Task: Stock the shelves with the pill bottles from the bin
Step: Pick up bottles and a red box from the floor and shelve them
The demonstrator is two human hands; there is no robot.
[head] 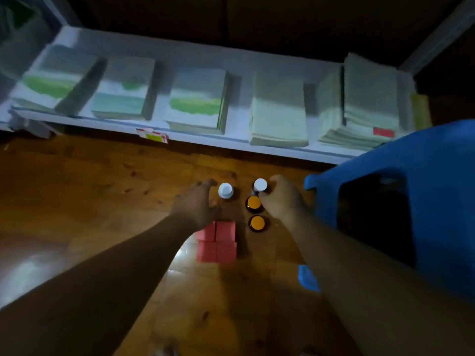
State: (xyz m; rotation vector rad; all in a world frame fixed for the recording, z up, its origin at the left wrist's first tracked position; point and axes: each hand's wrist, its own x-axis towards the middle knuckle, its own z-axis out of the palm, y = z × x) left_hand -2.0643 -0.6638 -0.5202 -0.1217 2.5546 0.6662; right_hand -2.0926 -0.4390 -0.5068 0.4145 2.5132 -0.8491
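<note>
The scene is dim. The white shelf (205,57) has a cold blue-green cast, and the wooden floor (90,188) looks warm orange. A pale glare lies on the floor at lower left, a smaller one beside the pink boxes (221,242). The shelf and its paper stacks (279,111) are blurred. The top falls into black. The shelf edge curves from the wide lens.

Paper stacks (198,101) blurred; blue bin (437,160) cut by right edge.
</note>
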